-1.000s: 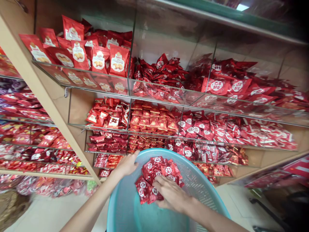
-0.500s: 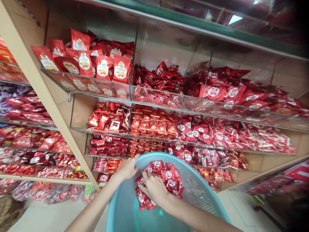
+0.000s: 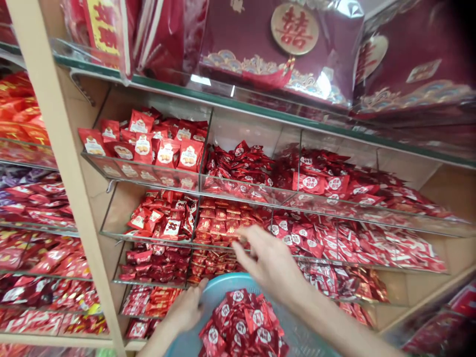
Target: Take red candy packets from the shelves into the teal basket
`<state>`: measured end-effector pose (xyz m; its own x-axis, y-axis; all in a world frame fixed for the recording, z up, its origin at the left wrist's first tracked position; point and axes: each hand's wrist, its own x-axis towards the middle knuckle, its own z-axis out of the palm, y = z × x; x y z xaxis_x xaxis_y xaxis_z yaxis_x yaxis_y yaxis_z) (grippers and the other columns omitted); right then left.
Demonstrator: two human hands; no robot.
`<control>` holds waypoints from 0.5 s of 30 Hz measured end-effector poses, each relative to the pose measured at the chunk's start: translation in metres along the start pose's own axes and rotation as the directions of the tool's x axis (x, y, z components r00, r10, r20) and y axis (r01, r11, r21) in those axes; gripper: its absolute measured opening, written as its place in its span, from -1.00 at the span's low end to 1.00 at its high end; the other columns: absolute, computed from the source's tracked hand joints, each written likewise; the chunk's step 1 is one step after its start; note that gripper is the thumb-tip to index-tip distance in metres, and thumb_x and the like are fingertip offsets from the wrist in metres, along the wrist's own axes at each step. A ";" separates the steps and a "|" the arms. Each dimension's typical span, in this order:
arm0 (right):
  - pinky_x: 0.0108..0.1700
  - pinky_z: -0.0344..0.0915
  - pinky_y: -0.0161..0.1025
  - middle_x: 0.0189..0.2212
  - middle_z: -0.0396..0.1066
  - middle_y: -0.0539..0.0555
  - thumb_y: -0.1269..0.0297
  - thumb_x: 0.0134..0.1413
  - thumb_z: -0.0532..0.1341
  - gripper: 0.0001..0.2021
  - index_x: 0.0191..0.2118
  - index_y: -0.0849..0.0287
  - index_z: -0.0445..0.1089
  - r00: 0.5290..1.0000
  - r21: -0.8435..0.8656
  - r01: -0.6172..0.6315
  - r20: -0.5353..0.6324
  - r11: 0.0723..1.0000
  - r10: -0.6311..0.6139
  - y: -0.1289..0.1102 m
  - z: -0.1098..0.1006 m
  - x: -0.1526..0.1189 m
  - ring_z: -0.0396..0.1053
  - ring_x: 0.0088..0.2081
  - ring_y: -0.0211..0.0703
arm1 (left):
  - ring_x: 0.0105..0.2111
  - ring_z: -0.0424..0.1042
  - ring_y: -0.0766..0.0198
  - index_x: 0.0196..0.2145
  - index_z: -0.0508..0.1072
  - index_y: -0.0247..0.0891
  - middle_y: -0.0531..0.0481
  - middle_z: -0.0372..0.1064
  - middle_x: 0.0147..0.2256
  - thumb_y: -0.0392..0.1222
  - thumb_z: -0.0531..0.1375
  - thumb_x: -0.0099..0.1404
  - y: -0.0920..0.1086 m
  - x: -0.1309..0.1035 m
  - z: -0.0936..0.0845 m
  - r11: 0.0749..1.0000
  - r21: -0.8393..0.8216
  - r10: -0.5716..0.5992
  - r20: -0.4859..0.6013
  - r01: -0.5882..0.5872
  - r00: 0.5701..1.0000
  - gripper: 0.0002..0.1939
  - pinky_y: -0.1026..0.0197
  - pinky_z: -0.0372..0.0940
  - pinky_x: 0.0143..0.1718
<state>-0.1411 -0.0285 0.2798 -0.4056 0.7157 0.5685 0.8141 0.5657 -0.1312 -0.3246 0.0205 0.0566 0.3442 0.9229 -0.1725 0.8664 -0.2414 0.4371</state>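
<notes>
My left hand grips the back left rim of a teal perforated basket at the bottom of the view. Red packets with white round labels are heaped inside it. Raised above the basket's rim, my right hand is in front of the shelves, its fingers apart and bent and nothing visible in them. Beyond its fingertips lies a compartment of small red and gold packets.
Glass shelves hold red packets with cookie pictures at upper left and dark red packets at right. A green-edged shelf with large maroon bags runs above. A wooden post stands at left.
My right hand has come up out of the basket, away from the packets, to the front of the shelves. The view has tilted upward. My left hand stays at the rim.
</notes>
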 end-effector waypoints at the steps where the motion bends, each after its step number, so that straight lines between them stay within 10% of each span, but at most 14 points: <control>1: -0.30 0.24 -0.28 -0.35 0.34 0.07 0.25 0.15 -0.04 -0.75 -0.15 0.21 0.29 0.996 -0.008 0.031 -0.087 0.999 -0.031 0.003 -0.013 0.014 0.30 -0.35 -0.27 | -0.01 0.24 0.12 0.18 -0.02 -0.27 -0.19 0.26 -0.02 -0.25 -0.01 0.12 -0.002 0.001 0.002 1.000 -0.013 0.014 -0.010 -0.014 1.000 -0.36 0.13 0.13 0.01; 5: -0.25 0.23 -0.23 -0.39 0.35 0.06 0.29 0.11 0.00 -0.79 -0.23 0.23 0.32 0.938 -0.064 0.112 -0.322 0.992 -0.126 0.024 -0.053 0.078 0.29 -0.35 -0.24 | -0.03 0.25 0.11 0.18 -0.01 -0.28 -0.19 0.27 -0.04 -0.24 0.00 0.11 -0.005 0.002 0.004 1.000 -0.028 -0.008 -0.011 0.007 1.000 -0.35 0.12 0.13 0.01; 15: -0.02 0.12 -0.18 -0.04 0.24 0.22 0.20 0.09 0.03 -0.65 -0.04 0.25 0.25 0.972 -0.212 -0.162 -0.204 0.964 0.119 0.111 -0.042 0.198 0.18 -0.01 -0.01 | -0.01 0.24 0.13 0.19 -0.03 -0.24 -0.15 0.24 0.00 -0.29 0.04 0.07 -0.006 0.007 0.006 0.996 -0.016 -0.087 0.013 0.087 0.996 -0.30 0.17 0.12 0.00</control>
<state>-0.1133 0.1585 0.4120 -0.2125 0.6790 0.7028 0.9385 0.3421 -0.0467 -0.3251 0.0263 0.0479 0.2727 0.9363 -0.2215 0.8871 -0.1556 0.4345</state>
